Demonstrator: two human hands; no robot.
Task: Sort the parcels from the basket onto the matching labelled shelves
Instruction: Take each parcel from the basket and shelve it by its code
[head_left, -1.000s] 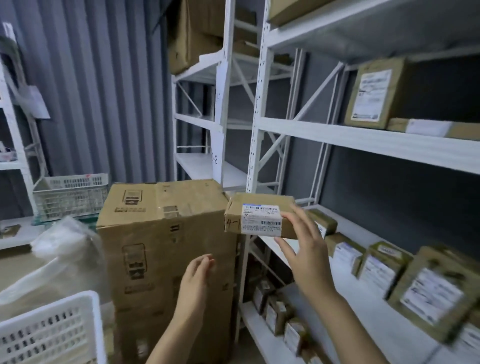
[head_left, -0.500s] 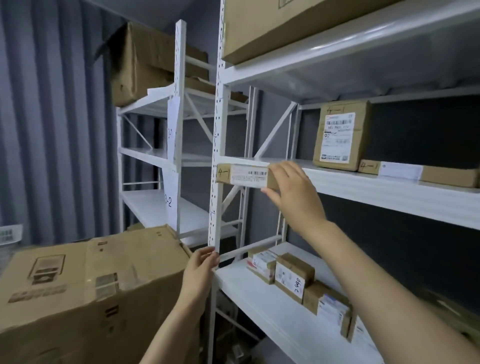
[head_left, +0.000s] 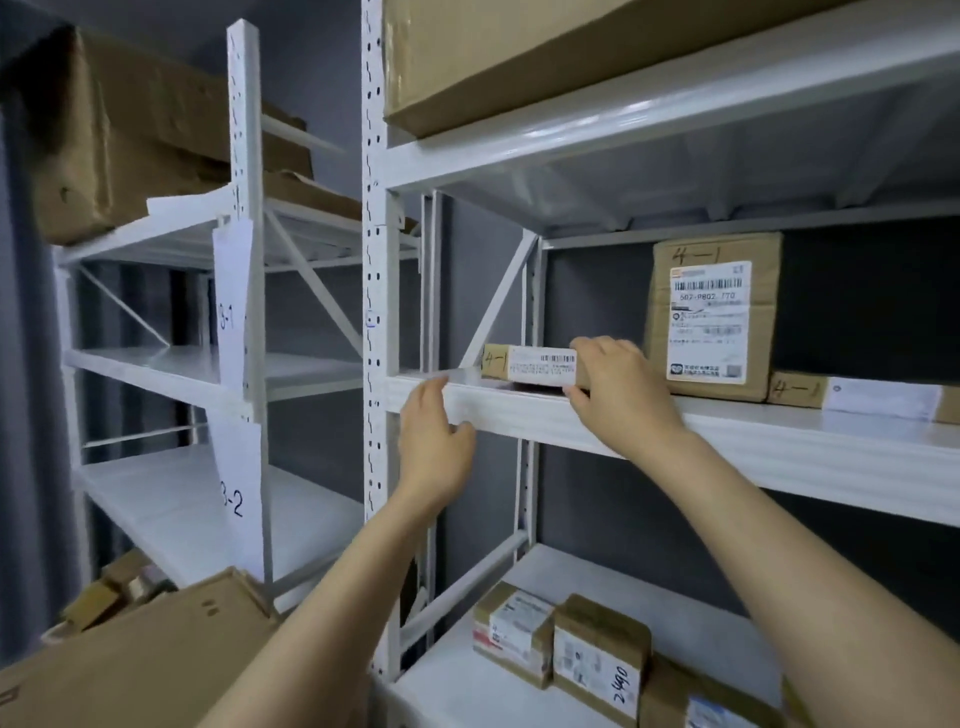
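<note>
From the head camera I see a small flat parcel (head_left: 530, 366) marked "4-1" lying at the left end of the white middle shelf (head_left: 779, 441), its long axis running left to right along the shelf's front edge, its labelled barcode face turned out toward me and the handwritten "4-1" on its left end. My right hand (head_left: 618, 392) is closed around the parcel's right end, fingers curled over the top edge and thumb pressed under the lower front corner, gripping it where it sits on the shelf. My left hand (head_left: 434, 441) holds nothing; its fingers are loosely curved and spread, the fingertips resting against the shelf's front lip just left of the parcel. Farther right on the same shelf stands an upright carton (head_left: 714, 317) with "4-1" written on top of its face and a large shipping label, and beside that lies another flat "4-1" box (head_left: 857, 397). Below, on the lower shelf (head_left: 691, 613), several small labelled parcels (head_left: 561, 644) sit in a row. Paper tags reading "3-1" and "3-2" (head_left: 231, 410) hang on the neighbouring rack.
</note>
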